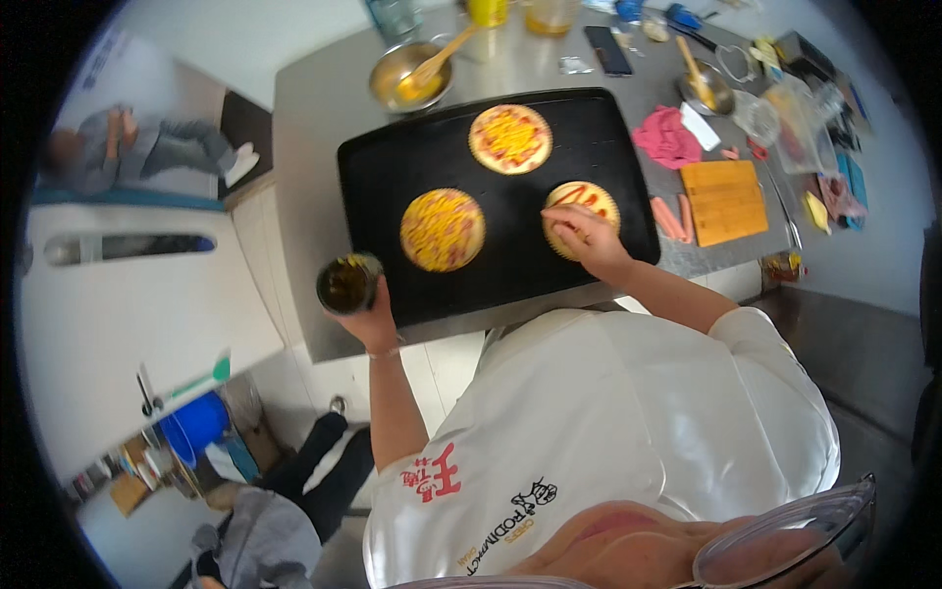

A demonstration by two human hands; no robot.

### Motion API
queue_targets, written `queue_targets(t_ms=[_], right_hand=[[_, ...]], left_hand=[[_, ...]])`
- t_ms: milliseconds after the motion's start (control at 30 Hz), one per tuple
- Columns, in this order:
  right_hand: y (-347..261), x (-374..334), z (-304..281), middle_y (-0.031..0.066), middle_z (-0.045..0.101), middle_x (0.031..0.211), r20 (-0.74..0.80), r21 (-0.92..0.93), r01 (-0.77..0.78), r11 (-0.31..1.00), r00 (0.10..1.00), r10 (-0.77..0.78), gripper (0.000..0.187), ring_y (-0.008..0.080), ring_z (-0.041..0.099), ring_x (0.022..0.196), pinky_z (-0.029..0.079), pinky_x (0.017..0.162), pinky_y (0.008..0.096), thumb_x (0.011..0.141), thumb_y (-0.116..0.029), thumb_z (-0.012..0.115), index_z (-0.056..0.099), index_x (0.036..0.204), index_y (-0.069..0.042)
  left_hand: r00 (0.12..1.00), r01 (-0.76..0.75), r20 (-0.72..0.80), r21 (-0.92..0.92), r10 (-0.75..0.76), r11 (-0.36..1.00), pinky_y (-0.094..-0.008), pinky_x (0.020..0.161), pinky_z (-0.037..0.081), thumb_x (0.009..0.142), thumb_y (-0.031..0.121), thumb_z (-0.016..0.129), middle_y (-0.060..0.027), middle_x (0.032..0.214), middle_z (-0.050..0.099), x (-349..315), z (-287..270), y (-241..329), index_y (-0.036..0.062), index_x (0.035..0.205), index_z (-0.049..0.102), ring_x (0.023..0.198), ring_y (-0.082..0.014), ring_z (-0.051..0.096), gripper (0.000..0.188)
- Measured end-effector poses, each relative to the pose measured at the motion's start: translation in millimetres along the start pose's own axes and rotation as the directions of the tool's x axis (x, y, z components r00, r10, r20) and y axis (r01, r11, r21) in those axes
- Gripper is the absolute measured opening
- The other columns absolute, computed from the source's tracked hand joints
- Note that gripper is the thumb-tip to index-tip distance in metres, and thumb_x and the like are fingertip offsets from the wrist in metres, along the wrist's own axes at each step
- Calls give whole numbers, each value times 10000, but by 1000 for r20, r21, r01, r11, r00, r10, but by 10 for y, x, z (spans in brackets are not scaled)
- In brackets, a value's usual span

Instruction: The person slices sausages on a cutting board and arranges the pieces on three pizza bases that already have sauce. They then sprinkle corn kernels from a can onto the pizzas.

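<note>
A black baking tray (383, 167) lies on a steel counter (304, 108). It carries three small round pizzas in fluted cases. Two are topped yellow and pink: the far one (509, 138) and the near left one (442, 229). The third pizza (589, 194) at the right shows red sauce streaks. My right hand (579, 238) rests on its near edge, fingers pinched together over it; what they pinch is not visible. My left hand (371, 319) holds a round open jar (348, 283) with dark yellowish contents just off the tray's near left corner.
Behind the tray stand a metal bowl with a wooden spoon (407, 74) and a phone (608, 49). To the right lie a pink cloth (667, 135), a wooden board (723, 201), sausage sticks (672, 216) and another bowl (708, 90). A blue bucket (196, 422) sits on the floor at left.
</note>
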State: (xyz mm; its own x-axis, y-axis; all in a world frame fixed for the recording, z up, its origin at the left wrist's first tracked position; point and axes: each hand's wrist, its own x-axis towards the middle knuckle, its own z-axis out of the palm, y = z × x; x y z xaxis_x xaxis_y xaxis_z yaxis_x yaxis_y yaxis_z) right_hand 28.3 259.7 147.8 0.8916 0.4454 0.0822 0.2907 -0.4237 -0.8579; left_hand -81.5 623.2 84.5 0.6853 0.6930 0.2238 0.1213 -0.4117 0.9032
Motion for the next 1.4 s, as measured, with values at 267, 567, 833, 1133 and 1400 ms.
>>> queue_targets(t_ms=[267,567,833,1133,1400], right_hand=[[1072,184,-1634,156,666,1090,-149,-436,131,890,965,-214,298,363,626,1038,514,889,446,855,-160,720,673,1136,-75],[2856,413,-2245,132,640,1053,74,-264,-89,960,991,112,176,350,619,1025,496,858,457,867,-216,662,621,980,-87],[2362,661,-2600,157,677,1166,196,8,131,991,972,-130,348,293,642,1103,497,952,365,945,-268,649,662,1225,-62],[2072,607,-2643,79,592,1232,-180,132,178,975,972,-153,341,220,601,1074,482,942,352,1005,-238,570,573,1292,-53],[3161,841,-2803,107,644,1165,345,930,-367,2,877,333,290,233,646,1073,539,917,375,1026,-307,538,617,1141,-53]], left_hand=[[961,-29,271,-133,64,991,-405,1118,392,676,20,873,-160,1392,469,-1155,1257,987,8,1446,252,1330,-261,465,989],[941,45,335,-277,52,960,-393,1087,419,720,-34,833,-162,1327,487,-2076,2413,1914,-1,1391,277,1266,-247,514,871],[881,-123,469,106,60,987,-414,1079,412,696,175,881,-218,1314,490,-1894,3130,2596,-18,1399,355,1270,-321,496,900],[662,-538,723,278,196,796,-453,1022,415,645,254,849,-183,1303,527,-1550,4385,3015,26,1355,495,1194,-380,504,825],[789,-561,365,98,495,822,-465,1151,308,870,196,686,-193,1403,492,-1101,4819,3165,-16,1356,512,1347,-394,410,558]])
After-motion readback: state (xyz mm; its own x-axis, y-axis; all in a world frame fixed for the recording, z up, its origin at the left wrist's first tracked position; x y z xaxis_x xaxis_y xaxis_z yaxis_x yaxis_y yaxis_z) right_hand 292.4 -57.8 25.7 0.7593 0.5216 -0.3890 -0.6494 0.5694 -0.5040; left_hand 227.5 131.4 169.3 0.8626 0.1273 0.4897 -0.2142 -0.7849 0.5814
